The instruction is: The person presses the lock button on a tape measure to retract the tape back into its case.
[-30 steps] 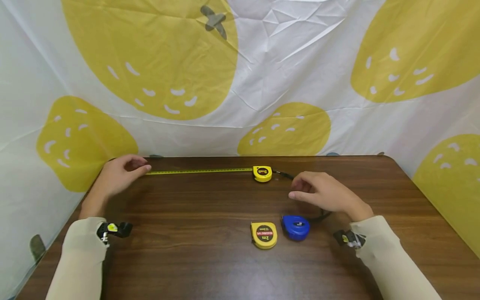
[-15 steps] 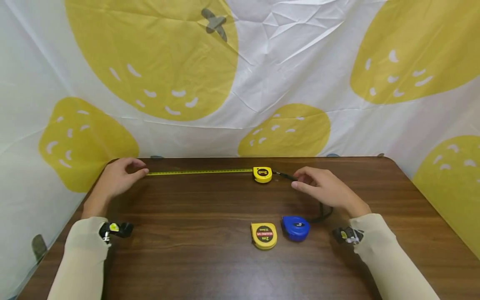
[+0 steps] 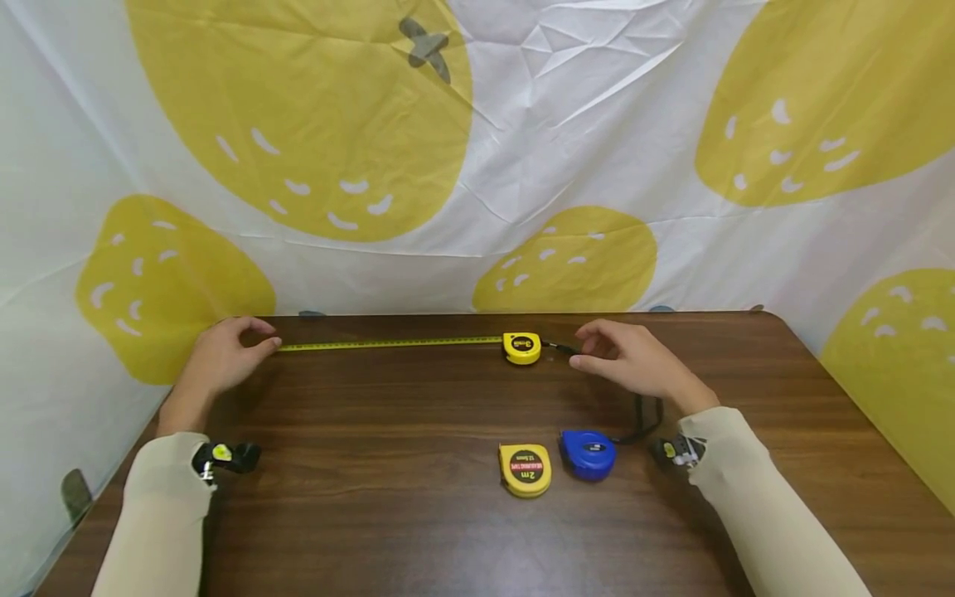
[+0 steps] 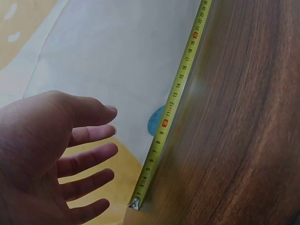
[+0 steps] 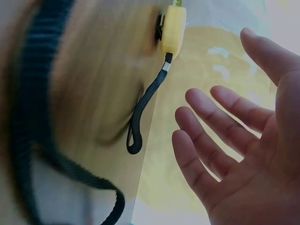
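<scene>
A yellow 3 m tape measure (image 3: pixel 521 348) stands near the table's back edge, its yellow blade (image 3: pixel 388 342) drawn out to the left. The metal end hook (image 4: pixel 134 203) shows in the left wrist view, just beyond the fingertips of my left hand (image 4: pixel 61 159). That hand's fingers are parted and hold nothing. A black wrist strap (image 5: pixel 140 112) trails from the tape measure's right side. My right hand (image 5: pixel 243 140) hovers beside the strap with relaxed, spread fingers and nothing in its grasp.
Nearer on the brown wooden table (image 3: pixel 358 514) lie a yellow 2 m tape measure (image 3: pixel 525 469) and a blue tape measure (image 3: pixel 588 454) with a black strap (image 3: pixel 647 419). A white cloth with yellow fruit shapes (image 3: pixel 567 257) hangs behind and at the sides.
My left hand has shifted slightly left, baring a bit more of the blade. The right hand has moved a little toward the back of the table. The tape measures keep their places.
</scene>
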Demonstrator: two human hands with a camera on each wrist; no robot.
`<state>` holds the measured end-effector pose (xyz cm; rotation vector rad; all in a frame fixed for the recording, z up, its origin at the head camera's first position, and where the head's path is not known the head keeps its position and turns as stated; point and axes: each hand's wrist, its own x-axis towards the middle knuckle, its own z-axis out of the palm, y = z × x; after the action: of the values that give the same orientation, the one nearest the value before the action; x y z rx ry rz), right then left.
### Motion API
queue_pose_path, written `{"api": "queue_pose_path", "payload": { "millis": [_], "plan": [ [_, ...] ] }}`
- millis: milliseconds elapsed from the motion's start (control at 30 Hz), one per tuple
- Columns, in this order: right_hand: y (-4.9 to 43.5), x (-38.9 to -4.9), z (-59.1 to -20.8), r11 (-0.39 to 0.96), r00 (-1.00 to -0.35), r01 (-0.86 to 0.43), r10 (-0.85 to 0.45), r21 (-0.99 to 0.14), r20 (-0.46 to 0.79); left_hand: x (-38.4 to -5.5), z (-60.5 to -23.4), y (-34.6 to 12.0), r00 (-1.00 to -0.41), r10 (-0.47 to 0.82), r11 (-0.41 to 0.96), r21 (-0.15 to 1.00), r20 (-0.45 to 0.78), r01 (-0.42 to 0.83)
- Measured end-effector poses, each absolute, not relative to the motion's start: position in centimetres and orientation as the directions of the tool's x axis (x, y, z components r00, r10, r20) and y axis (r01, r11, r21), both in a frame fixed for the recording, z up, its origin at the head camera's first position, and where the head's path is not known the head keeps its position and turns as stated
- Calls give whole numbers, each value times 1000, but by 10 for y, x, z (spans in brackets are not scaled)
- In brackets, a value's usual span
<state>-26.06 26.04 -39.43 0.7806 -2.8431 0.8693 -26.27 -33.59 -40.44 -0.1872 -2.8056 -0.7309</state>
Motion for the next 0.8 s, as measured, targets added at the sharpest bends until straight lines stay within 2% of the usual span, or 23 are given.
{"api": "queue_pose_path", "payload": {
  "millis": [233, 800],
  "plan": [
    [250, -279, -392, 732, -868, -482, -473, -481, 150, -262, -405, -340, -977, 50, 881, 451, 209, 142],
    [207, -313, -396, 729, -808, -572, -580, -377, 104, -257, -407, -348, -990, 33, 891, 445, 140, 93]
  ]
}}
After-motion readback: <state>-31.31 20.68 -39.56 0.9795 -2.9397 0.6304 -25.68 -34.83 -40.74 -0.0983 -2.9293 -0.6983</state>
